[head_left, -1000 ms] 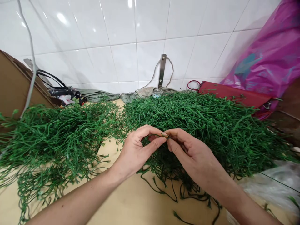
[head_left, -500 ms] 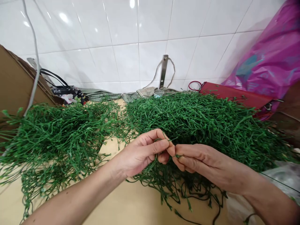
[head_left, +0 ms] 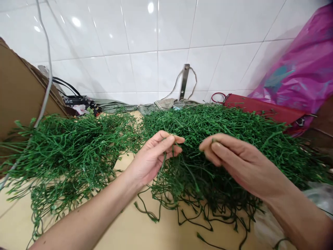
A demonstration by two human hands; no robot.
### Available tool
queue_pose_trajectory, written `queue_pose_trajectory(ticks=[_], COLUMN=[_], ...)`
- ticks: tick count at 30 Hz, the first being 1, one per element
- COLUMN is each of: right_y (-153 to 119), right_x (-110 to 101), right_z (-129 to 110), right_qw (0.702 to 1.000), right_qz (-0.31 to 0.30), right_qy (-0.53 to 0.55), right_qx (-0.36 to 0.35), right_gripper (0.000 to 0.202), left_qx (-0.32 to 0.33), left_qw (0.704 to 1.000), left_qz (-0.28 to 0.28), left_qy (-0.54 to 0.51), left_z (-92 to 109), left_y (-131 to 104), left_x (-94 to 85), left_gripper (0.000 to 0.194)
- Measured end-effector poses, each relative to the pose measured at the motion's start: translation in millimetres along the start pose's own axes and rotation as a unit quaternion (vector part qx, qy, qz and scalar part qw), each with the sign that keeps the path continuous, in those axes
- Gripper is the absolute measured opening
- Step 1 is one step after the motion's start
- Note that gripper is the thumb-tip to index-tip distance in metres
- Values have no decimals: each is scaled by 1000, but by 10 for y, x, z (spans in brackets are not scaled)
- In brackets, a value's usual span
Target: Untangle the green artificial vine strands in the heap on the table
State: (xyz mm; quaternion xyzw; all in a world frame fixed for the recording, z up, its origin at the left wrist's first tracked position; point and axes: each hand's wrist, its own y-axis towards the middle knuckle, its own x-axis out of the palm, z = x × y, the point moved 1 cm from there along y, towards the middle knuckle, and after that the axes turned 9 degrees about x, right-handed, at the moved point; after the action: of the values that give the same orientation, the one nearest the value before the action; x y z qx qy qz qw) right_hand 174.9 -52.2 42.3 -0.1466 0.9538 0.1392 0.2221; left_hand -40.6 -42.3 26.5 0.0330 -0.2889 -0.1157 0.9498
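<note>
My left hand [head_left: 152, 158] is closed in a pinch, with thumb and forefinger on a thin green stem [head_left: 163, 164] that hangs below the fingers. To its right, a short gap away, my right hand [head_left: 241, 166] pinches a small green piece [head_left: 213, 140] whose tip just shows between thumb and forefinger; the rest of it is hidden. Both hands are over the front of a big heap of green stems [head_left: 221, 119] with small bud-like ends. A second heap of the same stems [head_left: 75, 142] spreads to the left.
Loose stems trail over the pale tabletop [head_left: 145, 232]. Behind are a white tiled wall [head_left: 171, 69], a metal bracket [head_left: 185, 81] and a flowered bag [head_left: 80, 104]. A cardboard box [head_left: 20, 80] stands left; a red bag [head_left: 262, 109] and purple plastic bag [head_left: 293, 69] lie right.
My hands were together, fingertips touching; now they are apart, the right hand having moved right and up. The left hand has shifted slightly left and up. The view has shifted slightly.
</note>
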Motion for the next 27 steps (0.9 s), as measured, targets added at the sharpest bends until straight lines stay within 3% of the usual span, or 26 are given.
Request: queue_pose_trajectory(ticks=[2, 3, 5, 9, 12, 14, 17, 21, 27], right_y=[59, 72, 65, -8, -35, -32, -9, 19, 19], right_x=[-20, -15, 29, 234, 394, 443, 417, 315, 331], right_z=[26, 31, 22, -63, -107, -108, -70, 2, 35], right_qw=[981, 967, 951, 970, 989, 994, 996, 994, 990], right_qz=[158, 203, 229, 137, 55, 31, 30, 73, 99], right_qy=[-103, -143, -188, -177, -134, -103, -56, -35, 42], right_qx=[-34, -52, -84, -90, -21, 19, 56, 77, 91], right_gripper=[29, 31, 33, 26, 12, 12, 14, 16, 18], left_qx=[19, 25, 34, 36, 42, 48, 63, 97, 70], left_qw=[999, 999, 997, 994, 993, 992, 991, 990, 983], left_qz=[-8, -6, 2, -8, -17, -16, 12, 52, -17], left_qy=[33, 48, 76, 107, 112, 116, 118, 90, 171], left_z=[-17, -26, -37, -51, -56, -58, -61, -67, -67], left_y=[-32, -46, -61, -54, -48, -46, -32, -5, -30], left_x=[42, 60, 83, 76, 65, 62, 44, -3, 27], left_gripper=[18, 17, 14, 10, 8, 8, 13, 15, 22])
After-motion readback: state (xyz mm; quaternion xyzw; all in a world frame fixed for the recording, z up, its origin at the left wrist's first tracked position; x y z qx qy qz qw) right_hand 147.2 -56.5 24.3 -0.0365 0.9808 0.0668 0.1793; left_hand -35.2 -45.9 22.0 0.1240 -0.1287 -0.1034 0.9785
